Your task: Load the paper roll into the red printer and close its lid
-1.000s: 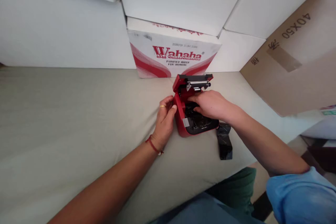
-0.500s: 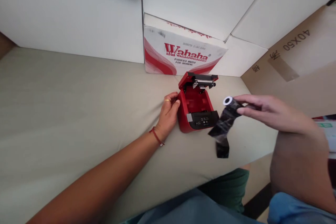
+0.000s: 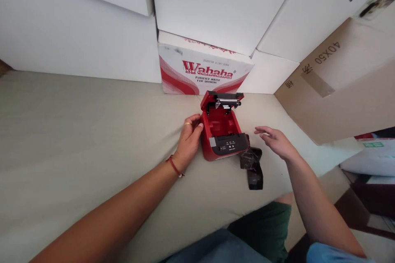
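A small red printer [image 3: 222, 133] stands on the beige cloth with its lid tipped up and its paper bay showing red inside. My left hand [image 3: 189, 139] rests against the printer's left side, fingers curled on its wall. Hovering just right of the printer, my right hand [image 3: 276, 141] has its fingers stretched out and holds nothing. A crumpled black wrapper [image 3: 253, 166] lies on the cloth below the printer's right corner, under my right hand. The roll is not in view.
A red-and-white Wahaha water carton [image 3: 202, 70] stands right behind the printer among white boxes [image 3: 222, 4]. A large brown cardboard box [image 3: 339, 86] leans at the right. The beige surface [image 3: 77, 139] stretches wide to the left.
My right hand lifted a roll in black wrap out of the printer and carried it right. Now the hand is empty and open; the black wrapper lies beside the printer.
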`<act>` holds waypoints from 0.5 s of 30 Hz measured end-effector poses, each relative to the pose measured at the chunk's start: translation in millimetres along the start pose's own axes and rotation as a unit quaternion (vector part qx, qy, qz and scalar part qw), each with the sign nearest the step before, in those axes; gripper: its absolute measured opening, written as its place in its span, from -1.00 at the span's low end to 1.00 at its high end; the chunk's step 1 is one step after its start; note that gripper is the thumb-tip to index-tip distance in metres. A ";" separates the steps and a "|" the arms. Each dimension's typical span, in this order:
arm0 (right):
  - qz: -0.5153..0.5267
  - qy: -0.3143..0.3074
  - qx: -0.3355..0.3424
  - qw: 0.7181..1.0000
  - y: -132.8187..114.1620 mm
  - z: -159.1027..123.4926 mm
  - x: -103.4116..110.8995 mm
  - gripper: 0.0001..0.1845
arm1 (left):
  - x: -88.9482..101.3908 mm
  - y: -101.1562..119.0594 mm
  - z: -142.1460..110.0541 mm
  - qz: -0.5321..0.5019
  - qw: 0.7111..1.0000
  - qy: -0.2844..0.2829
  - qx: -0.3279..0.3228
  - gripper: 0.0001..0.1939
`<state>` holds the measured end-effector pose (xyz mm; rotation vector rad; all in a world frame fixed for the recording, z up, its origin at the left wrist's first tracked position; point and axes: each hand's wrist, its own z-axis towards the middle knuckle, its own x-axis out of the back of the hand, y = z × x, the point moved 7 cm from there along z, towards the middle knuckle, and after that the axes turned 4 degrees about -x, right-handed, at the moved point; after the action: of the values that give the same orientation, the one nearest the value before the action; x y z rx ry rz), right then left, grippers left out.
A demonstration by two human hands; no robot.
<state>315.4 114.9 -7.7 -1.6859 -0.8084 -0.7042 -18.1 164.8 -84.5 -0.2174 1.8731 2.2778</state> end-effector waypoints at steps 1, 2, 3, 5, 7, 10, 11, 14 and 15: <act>-0.002 0.005 -0.001 1.000 6.2 -7.7 2.8 -0.42 | 0.1 0.4 -0.2 0.000 1.000 0.001 0.001 -0.64; -0.006 0.001 0.001 1.000 10.7 -14.8 2.0 -0.45 | 0.1 0.5 -0.3 -0.001 1.000 0.001 0.003 -0.64; -0.011 -0.007 0.003 1.000 13.4 -21.1 -2.0 -0.48 | 0.1 0.3 -0.3 -0.001 1.000 0.002 0.004 -0.64; -0.025 -0.016 0.010 1.000 13.6 -31.2 -13.7 -0.52 | 0.0 -0.2 -0.1 0.001 1.000 0.003 0.004 -0.64; -0.059 -0.022 0.018 0.998 9.0 -40.3 -20.9 -0.56 | -0.2 -0.7 0.2 0.006 1.000 0.002 -0.001 -0.63; -0.135 -0.085 0.018 0.987 0.7 -61.5 -6.7 -0.62 | 0.3 -1.5 0.1 0.016 1.000 0.001 -0.007 -0.63; -0.154 -0.119 0.017 0.981 -2.6 -71.2 5.9 -0.61 | 0.6 -1.9 0.0 0.020 1.000 0.002 -0.009 -0.64; -0.157 -0.132 0.027 0.978 -27.3 -92.6 61.7 -0.49 | 1.1 -3.0 0.7 0.033 0.999 0.005 -0.015 -0.64; -0.149 -0.130 0.037 0.980 -41.5 -94.7 75.0 -0.48 | 1.1 -3.0 1.0 0.038 0.999 0.006 -0.018 -0.65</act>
<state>321.5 42.8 97.5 -1.6257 -1.2767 -0.6516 -18.5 166.4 -87.5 -0.1678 1.8769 2.3665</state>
